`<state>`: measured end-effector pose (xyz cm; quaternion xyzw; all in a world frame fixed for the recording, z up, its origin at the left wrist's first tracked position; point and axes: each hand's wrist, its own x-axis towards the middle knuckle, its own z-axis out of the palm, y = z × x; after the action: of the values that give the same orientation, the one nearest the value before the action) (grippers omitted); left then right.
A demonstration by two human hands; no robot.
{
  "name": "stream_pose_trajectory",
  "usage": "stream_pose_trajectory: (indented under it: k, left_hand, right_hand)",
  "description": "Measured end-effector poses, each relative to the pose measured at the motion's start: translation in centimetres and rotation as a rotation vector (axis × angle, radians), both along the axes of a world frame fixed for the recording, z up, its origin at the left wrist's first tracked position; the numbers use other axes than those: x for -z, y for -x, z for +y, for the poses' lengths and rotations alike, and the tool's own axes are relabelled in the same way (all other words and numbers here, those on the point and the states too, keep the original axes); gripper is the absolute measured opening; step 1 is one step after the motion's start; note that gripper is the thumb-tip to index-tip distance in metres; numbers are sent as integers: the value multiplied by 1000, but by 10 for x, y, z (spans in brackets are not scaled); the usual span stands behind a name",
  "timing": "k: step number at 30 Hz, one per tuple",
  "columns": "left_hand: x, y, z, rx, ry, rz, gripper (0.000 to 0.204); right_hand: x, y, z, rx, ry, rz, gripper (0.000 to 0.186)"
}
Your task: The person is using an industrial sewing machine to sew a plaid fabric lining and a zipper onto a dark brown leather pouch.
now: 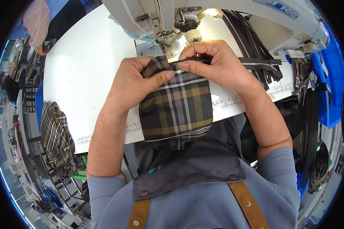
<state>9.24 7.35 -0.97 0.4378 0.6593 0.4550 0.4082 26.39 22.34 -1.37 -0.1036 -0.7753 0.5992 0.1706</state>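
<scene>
My left hand (139,82) pinches the top left of a piece of dark plaid fabric (176,108), thumb on top. My right hand (210,65) pinches a dark brown zipper (191,60) along the fabric's top edge, with thumb and curled fingers close to my left thumb. Both hands are just in front of the lit sewing machine's presser foot and needle area (166,47). The fabric drapes over the white table's (80,76) ruled front edge. More brown zippers (256,53) with metal teeth lie to the right of my right hand, beside the machine's body (290,26).
A heap of plaid fabric (57,133) hangs at the table's left edge. A blue bin (328,103) stands at the right, with fabric scraps (300,65) beside it. Another person's hand and sleeve (36,23) show at upper left. A green crate (80,171) is below left.
</scene>
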Motion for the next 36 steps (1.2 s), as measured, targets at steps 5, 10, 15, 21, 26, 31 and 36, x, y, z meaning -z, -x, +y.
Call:
stream_pose_trajectory:
  k: [5, 10, 15, 21, 26, 31, 36]
  left_hand:
    - [-2, 0, 0, -3, 28, -2, 24]
    - [-1, 0, -1, 2, 8, -33, 24]
    - [-1, 1, 0, -8, 0, -34, 24]
    - [2, -3, 2, -40, -81, -36, 17]
    - [0, -3, 0, -49, -69, -22, 17]
    - [0, 0, 0, -50, 13, -21, 23]
    - [1, -2, 1, -66, -27, -13, 19]
  right_hand:
    - [0, 0, 0, 10, 4, 1, 15]
    - [2, 0, 0, -4, -5, -17, 15]
    - [3, 1, 0, -13, -6, 16, 14]
    - [4, 0, 2, -31, -12, 8, 14]
    - [5, 2, 1, -44, -8, 21, 16]
    - [3, -2, -2, 76, -154, 50, 19]
    - [6, 1, -1, 91, -281, 86, 25]
